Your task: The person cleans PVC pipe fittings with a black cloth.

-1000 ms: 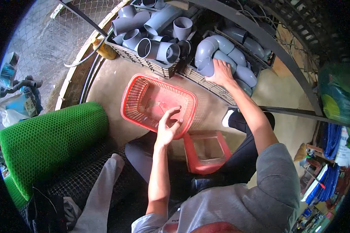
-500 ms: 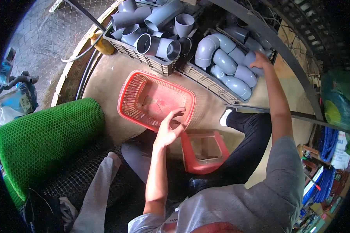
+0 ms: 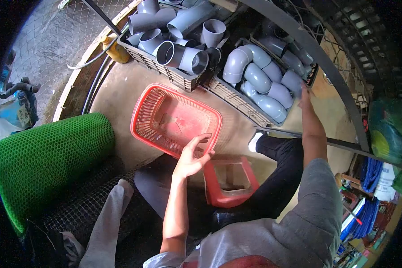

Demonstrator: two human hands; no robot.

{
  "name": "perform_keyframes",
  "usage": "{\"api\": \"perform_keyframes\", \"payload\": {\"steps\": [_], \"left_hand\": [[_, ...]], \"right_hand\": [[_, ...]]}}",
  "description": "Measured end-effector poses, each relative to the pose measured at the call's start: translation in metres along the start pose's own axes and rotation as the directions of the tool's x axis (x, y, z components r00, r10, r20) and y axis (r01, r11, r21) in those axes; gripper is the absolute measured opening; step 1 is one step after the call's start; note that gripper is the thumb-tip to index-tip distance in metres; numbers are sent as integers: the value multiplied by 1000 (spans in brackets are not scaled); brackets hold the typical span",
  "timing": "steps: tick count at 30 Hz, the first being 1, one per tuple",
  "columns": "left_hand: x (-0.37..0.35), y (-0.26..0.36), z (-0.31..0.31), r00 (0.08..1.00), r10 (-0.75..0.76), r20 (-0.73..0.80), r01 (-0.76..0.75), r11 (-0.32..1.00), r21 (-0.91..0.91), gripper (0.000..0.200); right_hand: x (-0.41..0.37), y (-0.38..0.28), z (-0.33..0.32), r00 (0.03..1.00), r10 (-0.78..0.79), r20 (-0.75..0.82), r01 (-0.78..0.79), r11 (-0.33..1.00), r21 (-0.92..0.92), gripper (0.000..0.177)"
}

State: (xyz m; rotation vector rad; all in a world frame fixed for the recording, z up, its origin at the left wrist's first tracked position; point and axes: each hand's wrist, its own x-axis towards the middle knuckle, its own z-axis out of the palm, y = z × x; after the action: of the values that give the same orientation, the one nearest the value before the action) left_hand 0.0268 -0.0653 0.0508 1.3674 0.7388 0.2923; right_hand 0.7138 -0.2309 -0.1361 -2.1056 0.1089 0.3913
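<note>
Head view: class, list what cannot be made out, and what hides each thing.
Left hand: covers the near rim of the red basket; whether it holds the rim is unclear.
Right hand: seen edge-on beside the crate of grey elbows; contact unclear.
Crate of pipe fittings: cut off by the top edge.
Goods at far right: blurred, too small.

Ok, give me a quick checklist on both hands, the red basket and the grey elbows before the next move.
1. Inside of the red basket free of fittings: ok, none lie in it.
2. Firm grip of the left hand at the basket's near rim: cannot tell, the fingers only curve loosely there.
3. Nothing in the right hand: ok, it is open and flat.
4. Reach to the grey elbows: ok, the right hand is at the end of their crate.
5. Gap between the basket and the red stool: cannot tell, they sit very close.
</note>
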Motion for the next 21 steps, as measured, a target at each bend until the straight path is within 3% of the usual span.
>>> {"api": "perform_keyframes", "payload": {"steps": [1,3,4,6,9,10,11,13,15,16,17,18,19,21], "left_hand": [[2,-2,1,1000,0,-3,0,1000,-3,58],[2,-4,0,1000,10,5,-11,999,46,58],[2,-4,0,1000,7,6,-7,999,47,58],[4,2,3,999,25,23,-26,999,45,57],[4,9,4,998,34,50,-40,991,125,55],[3,9,4,998,33,49,-39,991,126,55],[3,10,4,997,40,60,-47,990,132,55],[4,7,2,997,45,68,-55,988,141,55],[4,-2,1,988,148,45,-154,957,244,56],[4,0,0,988,147,38,-151,957,247,56],[4,2,0,991,131,33,-135,963,232,56],[4,4,-1,993,114,26,-117,969,219,56],[4,6,-2,994,111,12,-111,968,227,56],[2,8,-1,997,80,9,-81,981,177,56]], "right_hand": [[-14,-5,-1,1000,-2,2,2,1000,-3,94],[-51,-13,3,977,210,49,-214,972,103,94],[-53,-16,6,976,213,49,-217,971,102,94],[-52,-18,5,948,238,212,-266,957,114,98],[-103,-59,19,967,177,184,-203,971,130,100],[-46,-14,15,966,178,185,-204,970,131,100],[23,32,-6,914,182,364,-239,963,120,101],[161,96,-36,714,171,679,-303,950,80,102],[187,90,-43,405,139,903,-346,938,11,103],[137,117,34,398,138,907,-346,938,9,103],[70,66,32,896,196,398,-201,979,-30,103],[2,8,40,953,61,-298,-111,982,-156,103],[-45,-19,44,957,62,-282,-109,982,-154,103],[-104,-46,48,945,-127,-300,84,985,-152,98]]}}
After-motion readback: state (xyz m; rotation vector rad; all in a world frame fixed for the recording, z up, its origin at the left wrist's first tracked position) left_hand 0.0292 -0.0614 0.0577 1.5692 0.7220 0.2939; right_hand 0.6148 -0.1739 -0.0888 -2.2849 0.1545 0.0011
